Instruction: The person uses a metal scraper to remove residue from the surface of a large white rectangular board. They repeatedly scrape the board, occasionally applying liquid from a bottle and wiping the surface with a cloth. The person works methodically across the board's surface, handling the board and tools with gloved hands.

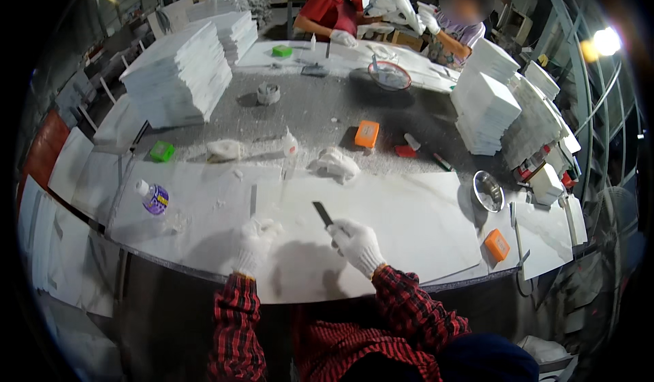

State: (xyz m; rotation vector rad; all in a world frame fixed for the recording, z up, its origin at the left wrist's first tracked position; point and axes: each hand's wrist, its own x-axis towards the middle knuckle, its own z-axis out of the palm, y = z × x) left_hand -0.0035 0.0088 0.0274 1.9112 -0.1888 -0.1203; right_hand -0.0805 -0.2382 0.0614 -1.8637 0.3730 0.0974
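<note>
My right hand (355, 246), in a white knit glove, grips a flat dark scraper blade (322, 213) that points up and to the left above the slab. My left hand (257, 242), gloved too, rests with curled fingers at the left part of the white stone slab (409, 218); what it may hold is hidden. Just beyond its fingers a narrow grey strip (253, 199) shows, which could be a gap or a tool. A crumpled white cloth or glove (335, 164) lies at the slab's far edge.
A purple-labelled bottle (155, 198) stands left; a metal bowl (488, 191) and orange box (496, 245) lie right. Beyond are a white squeeze bottle (290, 143), another orange box (366, 134) and tall slab stacks (180, 75). Two people work across the table.
</note>
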